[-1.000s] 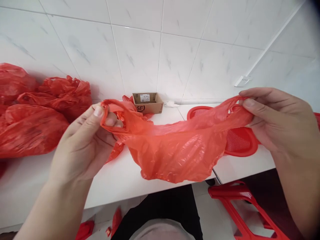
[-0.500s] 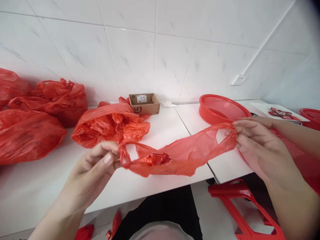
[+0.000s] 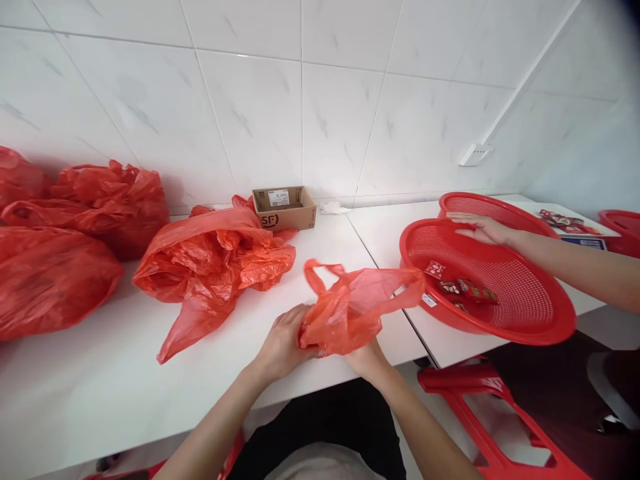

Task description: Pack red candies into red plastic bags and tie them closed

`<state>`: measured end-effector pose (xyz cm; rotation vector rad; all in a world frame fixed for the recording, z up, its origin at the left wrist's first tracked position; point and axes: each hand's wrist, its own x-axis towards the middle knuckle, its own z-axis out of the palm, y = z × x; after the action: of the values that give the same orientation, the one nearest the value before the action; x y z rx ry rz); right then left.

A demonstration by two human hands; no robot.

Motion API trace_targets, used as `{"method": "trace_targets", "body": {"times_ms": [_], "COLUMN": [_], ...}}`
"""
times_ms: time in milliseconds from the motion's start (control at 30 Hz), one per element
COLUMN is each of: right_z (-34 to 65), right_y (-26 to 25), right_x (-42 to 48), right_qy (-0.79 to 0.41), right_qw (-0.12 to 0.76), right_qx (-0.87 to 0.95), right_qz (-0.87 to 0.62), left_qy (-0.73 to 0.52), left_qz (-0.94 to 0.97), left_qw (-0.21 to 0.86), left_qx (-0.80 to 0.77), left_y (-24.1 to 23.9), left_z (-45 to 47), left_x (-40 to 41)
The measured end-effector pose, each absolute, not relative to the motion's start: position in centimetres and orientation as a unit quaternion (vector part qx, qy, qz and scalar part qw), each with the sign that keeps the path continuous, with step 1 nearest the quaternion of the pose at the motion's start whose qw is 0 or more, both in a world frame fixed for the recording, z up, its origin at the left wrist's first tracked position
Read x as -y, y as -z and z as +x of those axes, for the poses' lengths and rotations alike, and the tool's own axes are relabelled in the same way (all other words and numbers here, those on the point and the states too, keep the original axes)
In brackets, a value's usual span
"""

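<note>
White table (image 3: 100,393), front edge: red plastic bag (image 3: 350,310) bunched there, gripped from both sides by left hand (image 3: 283,343) and right hand (image 3: 367,357). Co-worker's hand (image 3: 477,229) rests on red basket (image 3: 540,313) rim, right end.

I see thin crinkled plastic film on the red bag (image 3: 350,310), slightly glossy and translucent. Same film on the bag pile (image 3: 215,257). Red basket (image 3: 520,313) is rigid perforated plastic with a smooth rim. Box (image 3: 284,208) is matt brown cardboard. Tabletop (image 3: 100,387) is smooth white; wall tiles (image 3: 260,100) are glossy.
</note>
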<state>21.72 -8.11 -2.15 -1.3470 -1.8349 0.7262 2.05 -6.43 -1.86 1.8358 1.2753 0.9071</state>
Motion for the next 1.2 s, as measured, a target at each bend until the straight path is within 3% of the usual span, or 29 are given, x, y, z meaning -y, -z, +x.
{"method": "trace_targets", "body": {"times_ms": [133,233,400,567,667,833,1000,1067,1200], "right_z": [23.6,25.9,27.7,25.9,24.9,25.1,24.4,24.1,25.0], "right_y": [2.0,1.2,-2.7,-8.0,-10.3,-12.9,-13.6,-13.3,-14.0], "right_x": [7.3,8.0,8.0,4.7,2.0,-1.4,-2.4,-2.9,-3.3], "right_qy": [-0.342,-0.381,-0.380,-0.290,-0.197,-0.201,-0.085,-0.120,-0.304], "right_qw": [0.411,0.393,0.431,0.505,0.484,0.324,0.403,0.400,0.373], "right_qx": [0.675,0.653,0.638,0.632,0.647,0.715,0.677,0.663,0.652], "right_qz": [-0.509,-0.523,-0.512,-0.511,-0.555,-0.586,-0.610,-0.622,-0.587], "left_qy": [-0.322,-0.302,-0.325,-0.472,-0.506,-0.525,-0.522,-0.487,-0.504], "left_qz": [0.716,0.710,0.695,0.634,0.627,0.577,0.569,0.589,0.595], "left_qw": [0.335,0.320,0.367,0.308,0.272,0.434,0.470,0.466,0.419], "left_qx": [-0.520,-0.549,-0.526,-0.529,-0.527,-0.451,-0.427,-0.446,-0.465], "left_y": [1.4,0.8,-3.0,-8.5,-11.1,-13.5,-14.1,-14.1,-14.1], "left_z": [0.0,-2.3,-1.9,0.8,0.6,-1.7,-2.1,-2.0,-2.5], "left_x": [6.0,6.9,7.9,6.4,5.8,5.4,5.6,6.0,6.4]}}
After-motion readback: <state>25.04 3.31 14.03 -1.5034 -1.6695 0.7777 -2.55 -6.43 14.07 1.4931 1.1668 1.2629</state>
